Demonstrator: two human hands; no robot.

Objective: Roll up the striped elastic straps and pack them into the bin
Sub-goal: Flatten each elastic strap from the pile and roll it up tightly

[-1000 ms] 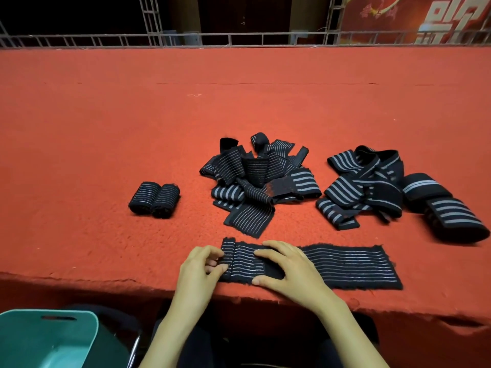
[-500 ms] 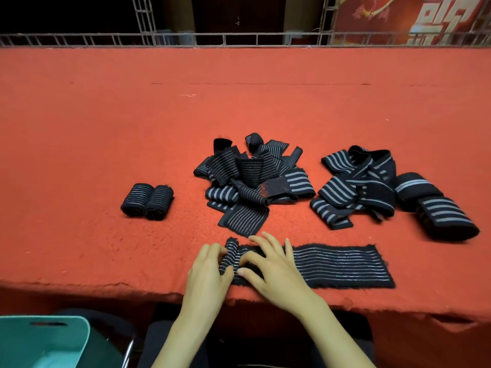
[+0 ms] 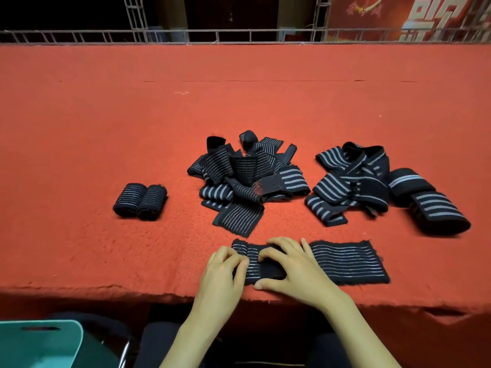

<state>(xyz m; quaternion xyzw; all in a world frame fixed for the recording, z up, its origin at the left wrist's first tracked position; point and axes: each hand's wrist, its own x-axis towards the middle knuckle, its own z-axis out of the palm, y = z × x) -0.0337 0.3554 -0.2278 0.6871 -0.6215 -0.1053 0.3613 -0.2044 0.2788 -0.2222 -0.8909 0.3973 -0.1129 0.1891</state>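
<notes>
Head view, single frame.

- Table: covered in red felt-like cloth, near edge ragged.
- Strap in work: black with thin pale stripes, lies flat along the near edge of the table. Its left end is wound into a short roll; its right part is unrolled and flat on the cloth.
- Left hand: fingers curled against the left side of the roll, gripping it.
- Right hand: fingers bent over the top of the roll, thumb at its near edge, pinching it. The two hands are close together, the roll between them.
- Rolled straps: two finished rolls, touching side by side, on the cloth well to the left.
- Middle heap: loose tangled straps, just beyond the hands.
- Right heap: more loose straps, with wider stripes, apart from the middle heap.
- Bin: teal plastic, below table level at lower left, only one corner in view; contents cannot be seen.
- Background: metal railing along the far edge of the table, red banner upper right.
</notes>
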